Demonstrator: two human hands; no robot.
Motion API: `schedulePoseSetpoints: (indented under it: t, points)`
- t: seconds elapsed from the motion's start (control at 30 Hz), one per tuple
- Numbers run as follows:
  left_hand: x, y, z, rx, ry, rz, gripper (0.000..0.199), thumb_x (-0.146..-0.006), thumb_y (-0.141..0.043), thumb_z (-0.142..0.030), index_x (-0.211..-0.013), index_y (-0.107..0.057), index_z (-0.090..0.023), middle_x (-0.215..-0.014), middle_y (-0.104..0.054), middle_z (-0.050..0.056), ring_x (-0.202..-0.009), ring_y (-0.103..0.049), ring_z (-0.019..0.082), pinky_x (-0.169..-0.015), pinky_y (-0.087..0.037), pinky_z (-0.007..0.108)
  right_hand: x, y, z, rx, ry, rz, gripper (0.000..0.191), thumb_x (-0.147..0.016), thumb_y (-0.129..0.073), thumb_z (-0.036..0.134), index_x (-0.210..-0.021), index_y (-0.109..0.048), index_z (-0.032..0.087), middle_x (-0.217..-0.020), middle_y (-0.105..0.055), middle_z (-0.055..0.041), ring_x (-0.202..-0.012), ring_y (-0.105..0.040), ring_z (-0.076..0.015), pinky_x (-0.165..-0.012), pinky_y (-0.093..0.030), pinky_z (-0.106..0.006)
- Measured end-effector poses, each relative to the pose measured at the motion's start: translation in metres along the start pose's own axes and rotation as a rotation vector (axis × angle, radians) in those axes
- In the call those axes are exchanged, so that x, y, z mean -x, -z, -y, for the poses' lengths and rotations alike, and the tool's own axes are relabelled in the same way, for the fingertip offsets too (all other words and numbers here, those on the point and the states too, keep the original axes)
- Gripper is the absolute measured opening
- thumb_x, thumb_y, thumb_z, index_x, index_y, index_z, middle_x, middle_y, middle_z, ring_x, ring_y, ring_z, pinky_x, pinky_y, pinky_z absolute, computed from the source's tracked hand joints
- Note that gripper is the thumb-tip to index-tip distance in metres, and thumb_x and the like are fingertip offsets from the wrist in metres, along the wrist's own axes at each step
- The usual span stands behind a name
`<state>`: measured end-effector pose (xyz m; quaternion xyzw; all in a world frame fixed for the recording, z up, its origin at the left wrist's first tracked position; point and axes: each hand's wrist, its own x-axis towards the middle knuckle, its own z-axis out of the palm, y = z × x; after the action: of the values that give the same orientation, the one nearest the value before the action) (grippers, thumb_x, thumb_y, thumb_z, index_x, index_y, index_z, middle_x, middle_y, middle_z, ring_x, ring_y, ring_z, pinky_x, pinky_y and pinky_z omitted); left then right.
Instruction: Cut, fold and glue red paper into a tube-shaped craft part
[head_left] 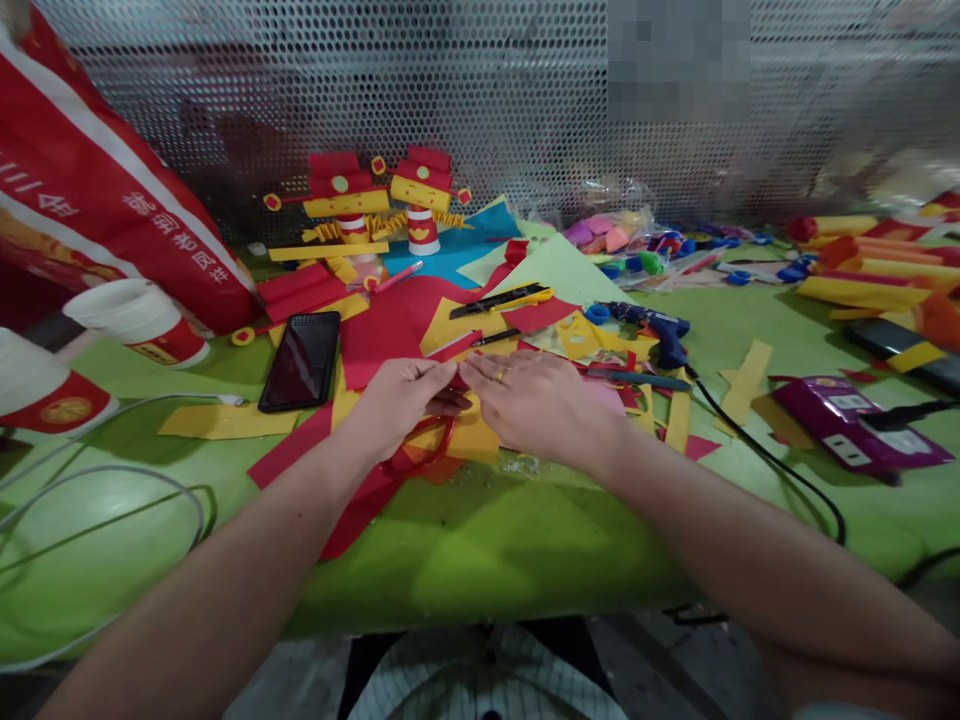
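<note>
My left hand (401, 400) and my right hand (529, 402) meet over the paper pile, thumbs and fingertips pinched together. Whatever lies between them is mostly hidden, so I cannot name it. Below my left hand shows a red loop, seemingly a scissors handle (448, 440). Red paper (379, 325) and yellow paper (480, 436) lie around and beneath both hands. Just beyond them are a yellow and black utility knife (517, 298) and a dark pen (495, 337). To the right of my right hand rests a blue glue gun (649, 325) with a black cord.
Two paper figures in red hats (424, 190) stand at the back. On the left are a black phone (300, 360), paper cups (139, 315), a red bag (127, 170) and a white cable (187, 490). A purple power strip (855, 425) sits right, before a perforated metal panel (495, 90).
</note>
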<state>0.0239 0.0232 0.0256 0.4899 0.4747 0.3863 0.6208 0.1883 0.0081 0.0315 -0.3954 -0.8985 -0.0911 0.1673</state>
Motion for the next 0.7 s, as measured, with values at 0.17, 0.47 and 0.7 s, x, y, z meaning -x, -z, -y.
schedulePoseSetpoints:
  t: [0.17, 0.47, 0.7]
  points:
    - [0.002, -0.002, -0.001, -0.063, -0.173, -0.124, 0.020, -0.077, -0.060, -0.031, -0.065, -0.064, -0.016, -0.063, -0.068, 0.003, -0.066, -0.066, 0.015, -0.068, -0.053, 0.026, -0.005, -0.004, -0.028, -0.670, -0.501, -0.349, 0.028, -0.085, -0.045, 0.033, -0.096, -0.064, 0.016, -0.102, -0.068, -0.0085, -0.088, -0.063, -0.0185, -0.073, -0.049, -0.032]
    - [0.004, 0.001, -0.005, 0.013, -0.329, -0.190, 0.022, -0.074, -0.062, -0.037, -0.067, -0.061, -0.016, -0.071, -0.069, 0.004, -0.080, -0.067, 0.020, -0.069, -0.054, 0.029, -0.011, -0.013, -0.040, -1.343, -0.791, -0.287, 0.022, -0.069, -0.062, 0.041, -0.069, -0.061, 0.019, -0.078, -0.067, -0.0049, -0.084, -0.062, -0.0184, -0.069, -0.048, -0.031]
    - [0.003, 0.000, -0.008, 0.109, -0.294, -0.196, 0.025, -0.070, -0.065, -0.040, -0.066, -0.059, -0.016, -0.070, -0.069, 0.003, -0.084, -0.067, 0.021, -0.072, -0.054, 0.031, -0.010, -0.008, -0.038, -1.540, -0.684, -0.191, 0.015, -0.061, -0.066, 0.029, -0.070, -0.062, 0.017, -0.068, -0.068, -0.0038, -0.077, -0.067, -0.0179, -0.069, -0.052, -0.031]
